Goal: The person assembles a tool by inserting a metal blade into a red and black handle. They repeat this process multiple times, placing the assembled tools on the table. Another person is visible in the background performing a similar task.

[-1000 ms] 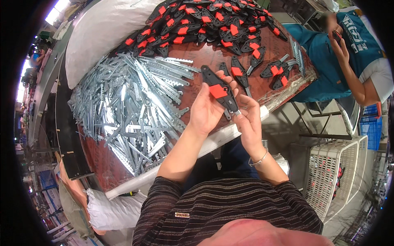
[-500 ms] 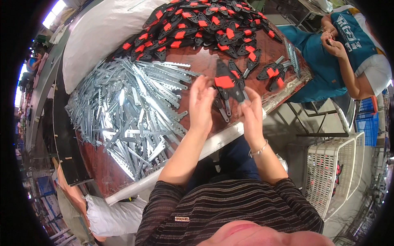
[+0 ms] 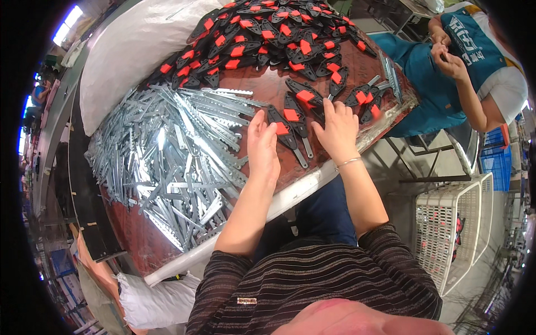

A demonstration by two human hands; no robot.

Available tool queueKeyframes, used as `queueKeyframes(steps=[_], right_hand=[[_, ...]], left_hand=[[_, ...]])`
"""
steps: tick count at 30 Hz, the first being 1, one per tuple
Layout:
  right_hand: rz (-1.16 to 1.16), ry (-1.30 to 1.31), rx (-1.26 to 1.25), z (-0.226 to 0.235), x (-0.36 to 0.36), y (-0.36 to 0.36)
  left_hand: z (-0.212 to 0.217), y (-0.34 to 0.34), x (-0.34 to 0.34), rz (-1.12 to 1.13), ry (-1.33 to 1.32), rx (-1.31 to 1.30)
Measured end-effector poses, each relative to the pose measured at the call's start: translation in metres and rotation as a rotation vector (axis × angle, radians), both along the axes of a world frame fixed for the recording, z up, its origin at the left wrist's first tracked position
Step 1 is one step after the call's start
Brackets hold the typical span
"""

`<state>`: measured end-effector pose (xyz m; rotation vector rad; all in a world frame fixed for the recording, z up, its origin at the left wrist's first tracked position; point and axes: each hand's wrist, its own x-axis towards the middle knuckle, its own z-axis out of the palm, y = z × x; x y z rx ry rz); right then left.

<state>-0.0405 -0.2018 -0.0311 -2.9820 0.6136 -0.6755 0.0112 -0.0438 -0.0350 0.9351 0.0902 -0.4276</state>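
Note:
My left hand [image 3: 263,146] hovers at the edge of the metal strips with its fingers stretched out and the thumb apart, nothing visible in it. Beside it lies a flat black plastic part with a red block [image 3: 282,129] and a metal strip sticking out of its near end. My right hand [image 3: 340,129] reaches over the table, fingers spread, the fingertips by a black part partly hidden under them. Another black-and-red part [image 3: 305,95] lies just beyond, and one more [image 3: 291,115] sits between my hands.
Loose notched metal strips [image 3: 173,151] cover the table's left side. A large heap of black-and-red parts [image 3: 268,34] fills the far side beside a white sack [image 3: 131,53]. A co-worker [image 3: 474,56] sits at the right. A white plastic crate [image 3: 438,234] stands at the lower right.
The black-and-red part that was up between my hands is out of them and lies on the table. My left hand has moved left, and my right hand has reached farther forward.

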Motion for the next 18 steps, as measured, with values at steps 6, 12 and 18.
queueKeyframes(steps=[6, 12, 18], right_hand=[[-0.058, 0.194, 0.037, -0.002, 0.019, -0.009], [-0.029, 0.026, 0.129, -0.011, 0.025, -0.005], [-0.001, -0.012, 0.108, -0.028, 0.024, -0.003]], left_hand=[[-0.009, 0.000, 0.003, 0.022, 0.005, -0.067], [-0.002, -0.001, 0.001, 0.012, 0.049, -0.068], [-0.001, -0.003, 0.000, -0.002, 0.044, -0.071]])
